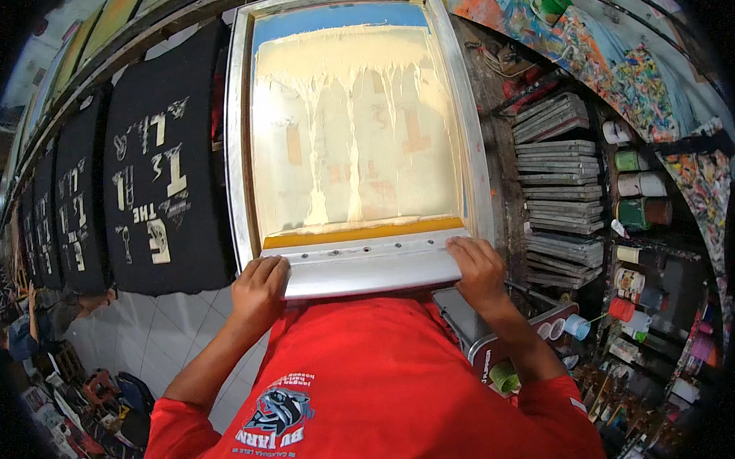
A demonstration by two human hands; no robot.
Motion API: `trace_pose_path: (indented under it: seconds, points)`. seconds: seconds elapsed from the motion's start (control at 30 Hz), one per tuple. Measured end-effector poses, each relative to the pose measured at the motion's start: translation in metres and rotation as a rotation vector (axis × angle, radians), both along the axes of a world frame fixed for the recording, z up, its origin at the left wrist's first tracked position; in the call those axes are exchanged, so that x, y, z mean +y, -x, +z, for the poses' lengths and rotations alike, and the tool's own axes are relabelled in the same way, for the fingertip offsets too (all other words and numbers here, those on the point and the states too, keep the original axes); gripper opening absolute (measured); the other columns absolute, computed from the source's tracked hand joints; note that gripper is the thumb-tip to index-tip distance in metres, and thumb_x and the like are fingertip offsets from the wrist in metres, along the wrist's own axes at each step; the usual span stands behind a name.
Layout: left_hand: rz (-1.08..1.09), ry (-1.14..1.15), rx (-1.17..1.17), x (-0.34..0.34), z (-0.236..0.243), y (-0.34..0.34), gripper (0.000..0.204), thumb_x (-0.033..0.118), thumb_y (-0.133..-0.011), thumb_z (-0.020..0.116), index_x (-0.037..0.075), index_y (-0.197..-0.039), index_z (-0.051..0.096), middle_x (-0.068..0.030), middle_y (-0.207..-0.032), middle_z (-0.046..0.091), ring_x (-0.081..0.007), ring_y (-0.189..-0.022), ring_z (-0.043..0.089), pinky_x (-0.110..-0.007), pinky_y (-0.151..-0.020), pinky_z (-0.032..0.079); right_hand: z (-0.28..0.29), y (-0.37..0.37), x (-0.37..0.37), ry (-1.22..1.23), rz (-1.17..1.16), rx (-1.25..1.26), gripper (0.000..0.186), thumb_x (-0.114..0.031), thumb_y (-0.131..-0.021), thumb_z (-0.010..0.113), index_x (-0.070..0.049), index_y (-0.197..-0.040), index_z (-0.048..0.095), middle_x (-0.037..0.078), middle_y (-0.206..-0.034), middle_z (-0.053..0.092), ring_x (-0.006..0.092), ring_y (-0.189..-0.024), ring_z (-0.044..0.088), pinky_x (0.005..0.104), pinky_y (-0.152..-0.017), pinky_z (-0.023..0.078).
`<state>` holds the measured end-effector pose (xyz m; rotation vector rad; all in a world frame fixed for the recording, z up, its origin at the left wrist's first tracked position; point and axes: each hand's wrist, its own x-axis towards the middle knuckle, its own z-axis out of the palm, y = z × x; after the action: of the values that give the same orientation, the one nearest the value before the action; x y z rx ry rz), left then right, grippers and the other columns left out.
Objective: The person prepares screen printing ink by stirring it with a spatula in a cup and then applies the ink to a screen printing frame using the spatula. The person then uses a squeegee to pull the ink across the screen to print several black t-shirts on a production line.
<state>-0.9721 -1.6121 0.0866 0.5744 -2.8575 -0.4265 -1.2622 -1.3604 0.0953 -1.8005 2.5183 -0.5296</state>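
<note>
A wide squeegee with a silver metal handle and an amber blade lies across the near end of a screen printing frame. My left hand is closed round the handle's left end, and my right hand grips its right end. Cream ink covers the far part of the mesh in a thick band. From it, drips and streaks run toward the blade, where more ink has gathered. Faint letter shapes show through the mesh. What lies beneath the frame is hidden.
To the left, black printed shirts with cream lettering lie on boards in a row. Stacked frames stand at the right, beside shelves of ink tubs. A grey and red machine sits near my right forearm. Another person is at far left.
</note>
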Motion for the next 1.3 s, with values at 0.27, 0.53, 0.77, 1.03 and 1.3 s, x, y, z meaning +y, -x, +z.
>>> trace_pose_path:
  seconds: [0.27, 0.53, 0.77, 1.03, 1.3]
  points:
    - [-0.052, 0.122, 0.024, -0.068, -0.005, 0.058, 0.027, 0.005, -0.075, 0.067, -0.001, -0.101, 0.066, -0.0139, -0.098, 0.067, -0.0286, -0.09, 0.066, -0.036, -0.08, 0.056, -0.01, 0.057, -0.066, -0.007, 0.02, 0.054, 0.034, -0.002, -0.07, 0.058, -0.001, -0.103, 0.067, 0.01, -0.101, 0.067, 0.0269, -0.095, 0.064, 0.0374, -0.083, 0.053]
    - [-0.048, 0.259, 0.025, -0.152, -0.024, 0.12, 0.028, 0.006, -0.079, 0.066, 0.003, -0.107, 0.065, -0.0133, -0.101, 0.067, -0.0307, -0.095, 0.065, -0.039, -0.086, 0.054, -0.026, 0.132, -0.155, 0.083, 0.034, 0.18, 0.032, 0.0, -0.073, 0.056, -0.003, -0.103, 0.067, 0.008, -0.101, 0.068, 0.0267, -0.092, 0.064, 0.0363, -0.081, 0.053]
    - [0.049, 0.225, 0.038, -0.237, -0.026, 0.198, 0.042, 0.014, -0.063, 0.08, 0.007, -0.102, 0.064, -0.0128, -0.099, 0.065, -0.0331, -0.091, 0.064, -0.041, -0.076, 0.053, -0.043, 0.216, -0.24, 0.168, 0.053, 0.18, 0.032, 0.0, -0.072, 0.058, -0.012, -0.1, 0.069, 0.008, -0.1, 0.069, 0.0295, -0.094, 0.063, 0.0413, -0.08, 0.052]
    - [-0.1, 0.022, -0.061, -0.331, 0.052, 0.26, 0.04, 0.015, -0.066, 0.077, -0.003, -0.101, 0.069, -0.0228, -0.09, 0.069, -0.0357, -0.083, 0.069, -0.04, -0.075, 0.054, 0.05, 0.29, -0.329, -0.177, 0.129, 0.094, 0.034, -0.032, -0.063, 0.076, -0.009, -0.089, 0.073, 0.017, -0.085, 0.07, 0.0348, -0.083, 0.068, 0.0437, -0.076, 0.054]
    - [0.053, -0.024, -0.087, -0.179, 0.104, 0.142, 0.029, 0.008, -0.067, 0.075, 0.001, -0.095, 0.071, -0.021, -0.087, 0.068, -0.036, -0.082, 0.067, -0.04, -0.076, 0.054, 0.1, 0.159, -0.179, -0.134, -0.004, 0.036, 0.026, -0.028, -0.066, 0.078, -0.011, -0.085, 0.073, 0.014, -0.081, 0.069, 0.0326, -0.076, 0.067, 0.042, -0.069, 0.052]
